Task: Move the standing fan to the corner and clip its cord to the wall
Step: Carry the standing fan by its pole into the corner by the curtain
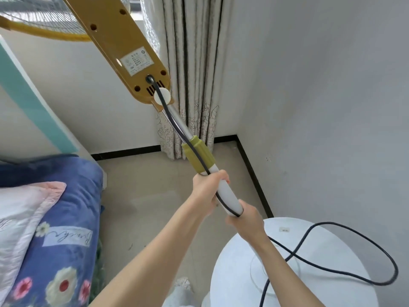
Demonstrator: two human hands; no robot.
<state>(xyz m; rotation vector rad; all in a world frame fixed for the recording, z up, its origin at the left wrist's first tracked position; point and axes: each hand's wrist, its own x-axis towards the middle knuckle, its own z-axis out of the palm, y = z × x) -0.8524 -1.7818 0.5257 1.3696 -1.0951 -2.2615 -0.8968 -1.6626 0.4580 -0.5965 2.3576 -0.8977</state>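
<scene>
The standing fan leans away from me, its tan control housing (124, 52) and wire grille (44, 18) up at the top left. Its white pole (228, 193) runs down to a round white base (314, 244) at the lower right. My left hand (209, 187) grips the pole just below the olive height collar (199, 155). Lower on the pole, my right hand (245, 220) grips it together with the black cord (345, 227). From the housing the cord follows the pole, then loops over the base and toward the right wall.
The room corner (236, 136) with a dark baseboard lies ahead, a patterned curtain (190, 85) hanging just left of it. A bed with a blue floral quilt (66, 218) fills the lower left. Beige floor (155, 185) lies between bed and wall.
</scene>
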